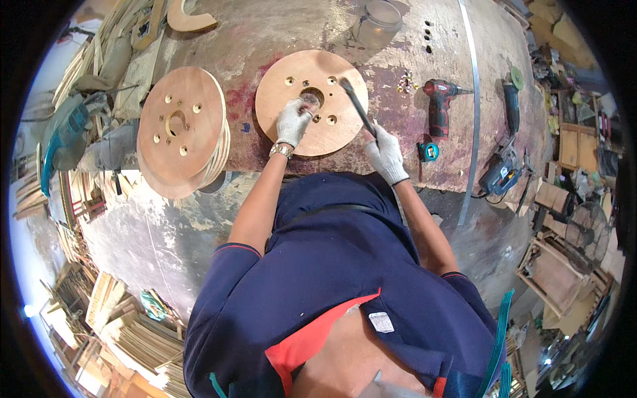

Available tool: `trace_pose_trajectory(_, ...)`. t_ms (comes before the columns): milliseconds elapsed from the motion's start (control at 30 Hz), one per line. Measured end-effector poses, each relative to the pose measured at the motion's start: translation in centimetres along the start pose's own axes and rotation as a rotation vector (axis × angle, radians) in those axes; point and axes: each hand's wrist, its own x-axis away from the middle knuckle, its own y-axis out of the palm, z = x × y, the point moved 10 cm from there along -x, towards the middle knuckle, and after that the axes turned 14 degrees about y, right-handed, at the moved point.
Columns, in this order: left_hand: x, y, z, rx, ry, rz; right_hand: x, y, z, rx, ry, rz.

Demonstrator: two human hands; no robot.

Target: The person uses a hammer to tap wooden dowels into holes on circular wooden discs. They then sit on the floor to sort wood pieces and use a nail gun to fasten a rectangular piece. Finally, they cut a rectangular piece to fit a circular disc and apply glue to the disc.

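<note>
A round plywood disc (279, 79) lies on the worn workbench in front of me, with a large centre hole and several smaller holes around it. My left hand (293, 124), in a white glove, is over the disc beside the centre hole. Its fingers are closed together; whatever they may hold is too small to name. In my gloved right hand (385, 156) is a hammer (358, 106), gripped by its dark handle, its head raised over the disc's right side. To the left, a stack of similar discs (179, 113) stands at the bench edge.
Small metal fittings (407, 83) lie right of the disc, near a red cordless drill (440, 109) and a tape measure (429, 152). Farther right are a long metal straightedge (476, 99), an angle grinder (511, 106) and a jigsaw (501, 174). A jar (379, 25) stands at the back.
</note>
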Motion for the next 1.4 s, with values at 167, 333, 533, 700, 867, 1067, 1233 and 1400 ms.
trace_pose_trajectory(167, 1.6, -5.2, -1.2, -0.747, -0.02, 0.43, 4.9, -4.6, -15.4, -0.124, -0.302, -0.024)
trace_pose_trajectory(333, 1.3, -3.5, -2.6, -0.866, -0.04, 0.32, 3.9, 0.5, -6.7, -0.235, -0.392, -0.066)
trace_pose_trajectory(533, 1.6, -3.4, -2.3, -0.985, 0.067, 0.392, 0.5, 5.2, -2.6, 0.26, -0.263, -0.135)
trace_pose_trajectory(700, 1.2, -3.9, -3.6, -0.798, -0.082, 0.246, 7.1, -3.1, -15.1, -0.221, -0.673, -0.066)
trace_pose_trajectory(867, 1.1, -3.2, -3.1, -0.818, -0.037, 0.278, 0.1, 7.6, 3.1, 0.339, -0.118, -0.238)
trace_pose_trajectory(1067, 1.1, -3.7, -4.1, -0.725, -0.095, 0.272, 5.2, -1.4, -12.8, -0.092, -0.404, -0.008)
trace_pose_trajectory(1233, 1.2, -4.1, -2.5, -0.765, -0.033, 0.326, 3.2, 2.2, -3.5, -0.195, -0.5, -0.023)
trace_pose_trajectory(1400, -1.5, -5.0, -2.9, -0.829, -0.037, 0.301, -0.2, 4.2, 1.1, 0.162, -0.14, -0.033)
